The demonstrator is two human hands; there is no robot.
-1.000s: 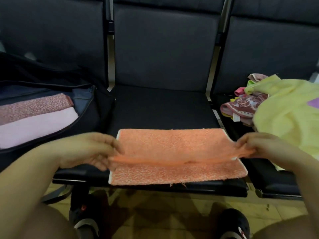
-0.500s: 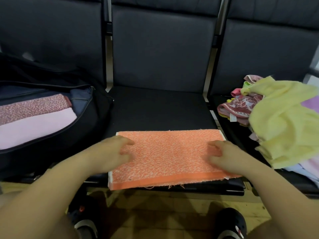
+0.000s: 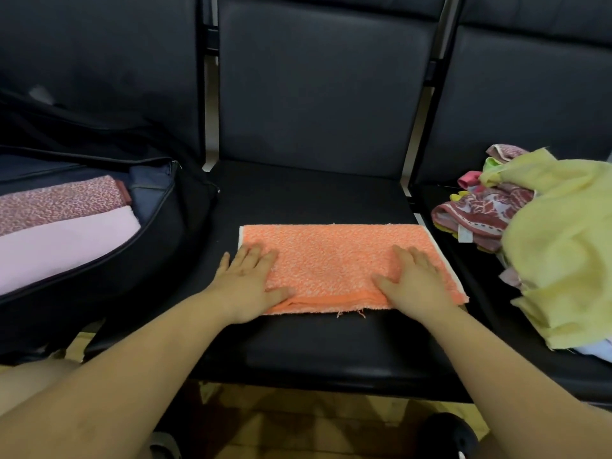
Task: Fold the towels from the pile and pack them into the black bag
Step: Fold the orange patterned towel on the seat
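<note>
Row of dark padded seats with metal posts between the backrests; middle seat (image 3: 314, 200) serving as the surface. On it, toward the front edge, an orange towel (image 3: 334, 256) folded into a flat rectangle, frayed threads along the near hem. Left hand (image 3: 246, 281) flat on the towel's near left corner, fingers straight and slightly spread, partly off the cloth onto the seat, gripping nothing. Right hand (image 3: 415, 281) flat on the near right part, fingers likewise extended, palm down, pressing rather than holding. To the left, on the neighbouring seat, the black bag (image 3: 159, 233) lying unzipped, with a folded speckled pink towel (image 3: 59, 202) and a folded pale pink towel (image 3: 63, 243) side by side inside. To the right, on the third seat, the pile: a large yellow towel (image 3: 559, 246) crumpled on top, a maroon patterned cloth (image 3: 480, 212) beneath and beside it, bits of pink and green showing behind. Below the seat edge, tiled floor (image 3: 298, 422) and a dark shoe (image 3: 447, 435).
</note>
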